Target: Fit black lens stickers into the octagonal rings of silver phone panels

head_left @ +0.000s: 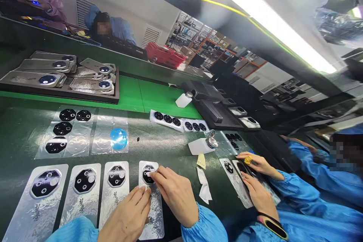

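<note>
Four silvery phone back panels lie in a row in front of me, each with a black octagonal camera plate; the leftmost panel [25,211] is nearest the edge. My left hand [126,213] rests on the rightmost phone back panel [154,204], its bent fingers holding the panel's left side. Over that panel's camera plate [146,170] is my right hand [176,194], its thumb and fingers closed together and touching the plate. A small whitish bit shows at those fingertips; what it is I cannot make out.
Clear sheets [98,151] hold black lens stickers [62,128] and a blue disc. A black tray [116,98] of panels stands behind. A pump bottle [200,146], a yellow note [201,161] and white paper [203,187] lie right, beside a co-worker's hands [261,196].
</note>
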The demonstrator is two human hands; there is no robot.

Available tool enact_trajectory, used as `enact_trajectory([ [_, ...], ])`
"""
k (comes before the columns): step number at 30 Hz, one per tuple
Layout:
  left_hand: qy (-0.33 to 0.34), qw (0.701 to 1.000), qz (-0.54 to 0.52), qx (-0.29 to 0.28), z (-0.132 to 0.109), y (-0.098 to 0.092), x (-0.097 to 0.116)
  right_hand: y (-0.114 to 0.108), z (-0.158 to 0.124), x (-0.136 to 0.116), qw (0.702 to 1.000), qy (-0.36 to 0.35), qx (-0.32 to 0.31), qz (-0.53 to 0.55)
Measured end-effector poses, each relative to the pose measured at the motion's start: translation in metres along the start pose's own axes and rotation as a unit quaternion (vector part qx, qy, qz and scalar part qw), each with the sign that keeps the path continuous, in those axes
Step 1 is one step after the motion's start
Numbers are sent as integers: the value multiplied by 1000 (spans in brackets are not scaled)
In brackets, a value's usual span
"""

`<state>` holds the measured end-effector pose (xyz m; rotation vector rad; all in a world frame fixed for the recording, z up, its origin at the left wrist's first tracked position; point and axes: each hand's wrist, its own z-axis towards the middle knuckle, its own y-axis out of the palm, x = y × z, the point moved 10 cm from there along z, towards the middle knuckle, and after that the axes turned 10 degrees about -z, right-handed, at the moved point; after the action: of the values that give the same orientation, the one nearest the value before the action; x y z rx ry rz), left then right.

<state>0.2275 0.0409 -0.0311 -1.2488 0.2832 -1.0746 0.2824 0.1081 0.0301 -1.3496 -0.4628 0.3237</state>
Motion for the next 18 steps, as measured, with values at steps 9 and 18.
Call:
enact_trajectory([
  [9, 8, 1000, 13, 15, 1, 2, -1, -2, -2, -1, 1000, 8, 13, 1],
  [18, 11, 999, 25, 47, 1, -11, 1, -2, 0, 1, 1000, 9, 23, 7],
])
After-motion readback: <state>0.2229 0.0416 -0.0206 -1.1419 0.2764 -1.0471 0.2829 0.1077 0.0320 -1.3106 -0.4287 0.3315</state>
